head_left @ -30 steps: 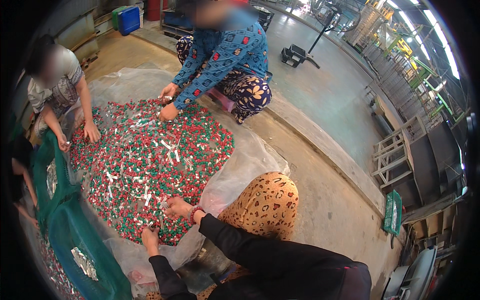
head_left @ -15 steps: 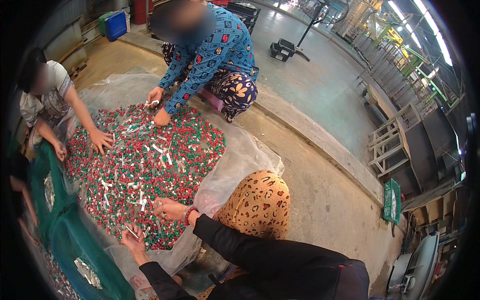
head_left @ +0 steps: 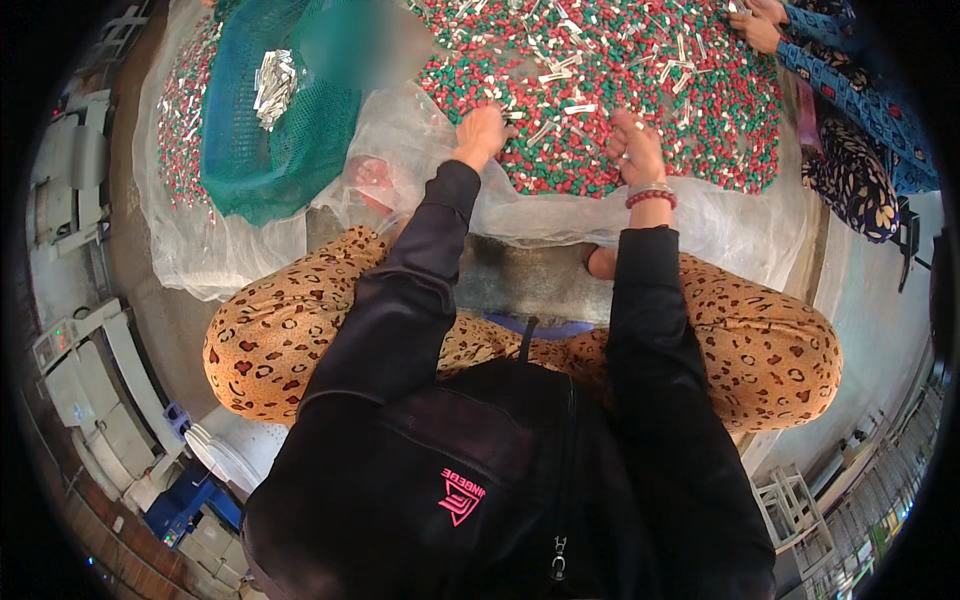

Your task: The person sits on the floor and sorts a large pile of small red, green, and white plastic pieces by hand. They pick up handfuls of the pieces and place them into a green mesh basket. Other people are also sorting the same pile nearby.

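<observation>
A wide layer of small red, green and white pieces (head_left: 560,165) lies on a whitish mesh sheet (head_left: 530,217), and narrow pale strips (head_left: 580,109) are scattered over it. At the layer's near edge, my left hand (head_left: 481,135) is closed, with the end of a pale strip at its fingertips. To its right, my right hand (head_left: 641,155), with a red bead bracelet at the wrist, has its fingers curled down over the pieces. Whatever those fingers hold is hidden.
Left of the layer stands a blue-green basket (head_left: 222,150) draped in green netting, with a bundle of silvery strips (head_left: 274,88) inside. A co-worker's hands (head_left: 762,28) reach in at the upper right. My bent knees (head_left: 290,325) flank my forearms.
My view has swung down and round, so the layer now lies straight ahead. My left hand has come to the pieces, palm no longer upturned. My right hand stays over the layer.
</observation>
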### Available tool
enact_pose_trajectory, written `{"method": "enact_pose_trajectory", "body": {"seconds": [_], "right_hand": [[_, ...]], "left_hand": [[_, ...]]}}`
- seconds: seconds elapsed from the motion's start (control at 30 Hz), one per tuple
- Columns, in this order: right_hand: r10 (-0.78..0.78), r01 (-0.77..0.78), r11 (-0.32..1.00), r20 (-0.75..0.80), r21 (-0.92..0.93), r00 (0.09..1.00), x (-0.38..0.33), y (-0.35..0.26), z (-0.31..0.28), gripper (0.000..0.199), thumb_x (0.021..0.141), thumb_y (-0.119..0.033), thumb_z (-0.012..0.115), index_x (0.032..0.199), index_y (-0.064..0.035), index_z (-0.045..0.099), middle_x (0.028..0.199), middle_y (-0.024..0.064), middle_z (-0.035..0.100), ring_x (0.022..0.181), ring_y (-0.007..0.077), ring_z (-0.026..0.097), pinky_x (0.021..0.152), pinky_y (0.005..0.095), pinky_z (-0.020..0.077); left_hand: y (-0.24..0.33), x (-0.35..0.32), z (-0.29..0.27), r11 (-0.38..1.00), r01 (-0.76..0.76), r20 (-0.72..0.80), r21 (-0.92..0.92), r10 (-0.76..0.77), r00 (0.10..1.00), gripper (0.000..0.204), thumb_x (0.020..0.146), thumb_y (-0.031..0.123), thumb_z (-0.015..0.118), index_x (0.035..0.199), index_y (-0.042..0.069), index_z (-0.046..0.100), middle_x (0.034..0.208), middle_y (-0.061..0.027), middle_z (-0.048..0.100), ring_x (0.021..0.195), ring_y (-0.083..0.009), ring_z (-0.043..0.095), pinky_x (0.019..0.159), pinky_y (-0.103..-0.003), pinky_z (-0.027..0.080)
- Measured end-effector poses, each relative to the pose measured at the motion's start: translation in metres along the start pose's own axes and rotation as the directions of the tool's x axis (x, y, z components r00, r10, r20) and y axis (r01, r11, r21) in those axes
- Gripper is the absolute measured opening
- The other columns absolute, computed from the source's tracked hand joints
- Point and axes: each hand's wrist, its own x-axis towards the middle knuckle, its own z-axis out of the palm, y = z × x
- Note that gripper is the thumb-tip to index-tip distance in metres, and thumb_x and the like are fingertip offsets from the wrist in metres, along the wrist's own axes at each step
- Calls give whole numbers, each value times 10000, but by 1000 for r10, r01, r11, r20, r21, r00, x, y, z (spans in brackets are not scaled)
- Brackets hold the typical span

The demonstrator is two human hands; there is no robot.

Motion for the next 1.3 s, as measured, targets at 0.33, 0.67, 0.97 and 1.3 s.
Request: {"method": "enact_pose_trajectory", "body": {"seconds": [0.33, 0.67, 0.97, 1.3], "right_hand": [[-139, 28, 192, 1, -981, 990, 62, 24, -12, 351, 697, -315, 676, 938, -69, 610, 980, 151, 613, 917, 315, 593, 765, 417, 481], [-153, 62, 221, 28, -973, 988, 76, 40, -24, 321, 664, -278, 670, 915, -84, 619, 943, 169, 617, 872, 326, 604, 743, 423, 484], [-43, -39, 926, 207, 375, 977, 61, 1, -69, 114, 763, -145, 647, 793, -52, 588, 613, -32, 490, 517, 60, 458, 459, 207, 340], [-191, -87, 833, 433, 546, 881, 71, -16, -54, 182, 755, -104, 622, 900, -63, 520, 605, -6, 464, 538, 105, 453, 444, 230, 331]], "left_hand": [[52, 44, -18, 830, 127, 99, -543, -87, 991, 356, 787, 381, 587, 823, 26, 599, 755, -124, 608, 723, -237, 581, 606, -355, 421], [81, 34, 20, 988, 71, 93, -134, -59, 994, 399, 842, 335, 467, 1010, -25, 506, 879, -224, 604, 841, -362, 589, 729, -449, 452], [57, 42, 48, 953, 93, 198, -288, -36, 980, 271, 791, 289, 532, 707, 33, 554, 677, -101, 571, 607, -214, 564, 497, -335, 435], [69, 88, -25, 258, 344, 375, -903, 79, 924, 277, 766, 263, 568, 870, 7, 547, 680, -27, 527, 520, -93, 442, 378, -179, 308]]}}
